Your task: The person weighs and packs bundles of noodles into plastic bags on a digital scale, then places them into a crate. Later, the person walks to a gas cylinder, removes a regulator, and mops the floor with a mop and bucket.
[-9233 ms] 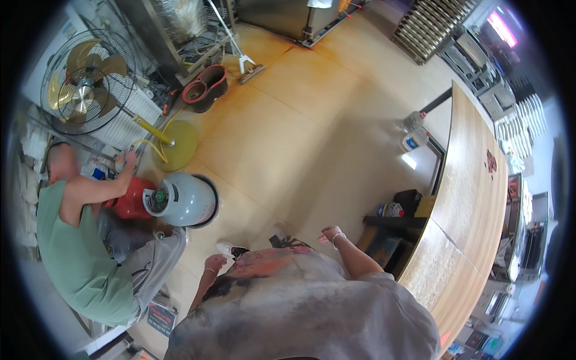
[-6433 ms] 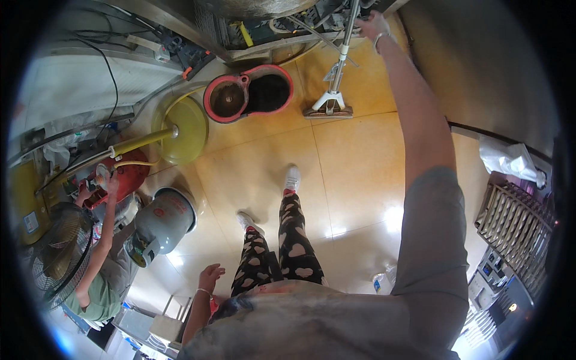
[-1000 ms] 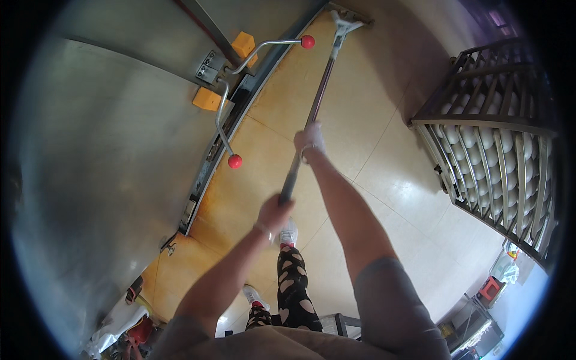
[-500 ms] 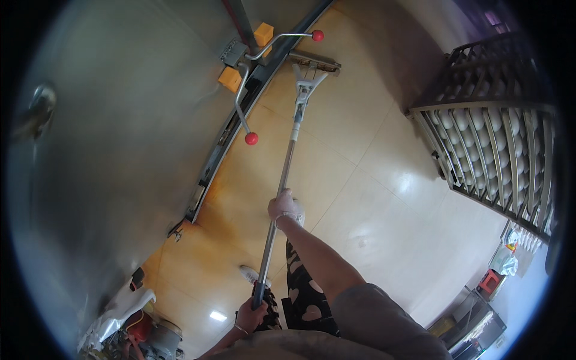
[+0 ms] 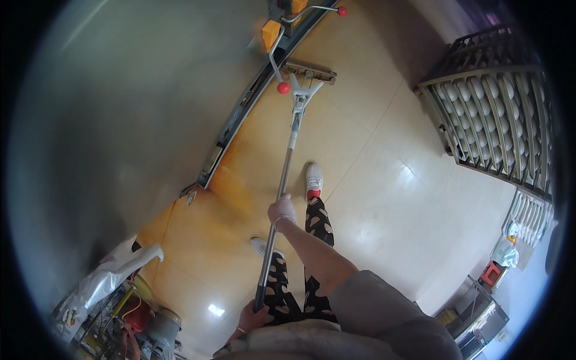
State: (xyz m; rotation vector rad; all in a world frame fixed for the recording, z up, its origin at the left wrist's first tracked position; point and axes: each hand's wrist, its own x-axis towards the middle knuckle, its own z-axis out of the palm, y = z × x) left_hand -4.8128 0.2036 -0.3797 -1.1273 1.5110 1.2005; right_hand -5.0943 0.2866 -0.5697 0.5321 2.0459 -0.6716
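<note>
A sponge mop with a metal pole slants across the floor, its head pointing away from me. My right hand, in a thin whitish glove, is wrapped round the middle of the pole. Lower down, my left hand grips the black end of the handle near my body. On the floor at the far end lies the wide mop head, beside the base of the metal wall. The sponge's underside is hidden.
A large metal door or panel stands on the left, with a red-knobbed lever latch jutting over the floor. At right is a metal rack of white rounded items. Buckets and bags crowd the lower left.
I have stepped forward, my right foot now showing ahead of my hand. The latch and rack sit higher in view. Both hands stay on the mop, whose head remains beside the wall base.
</note>
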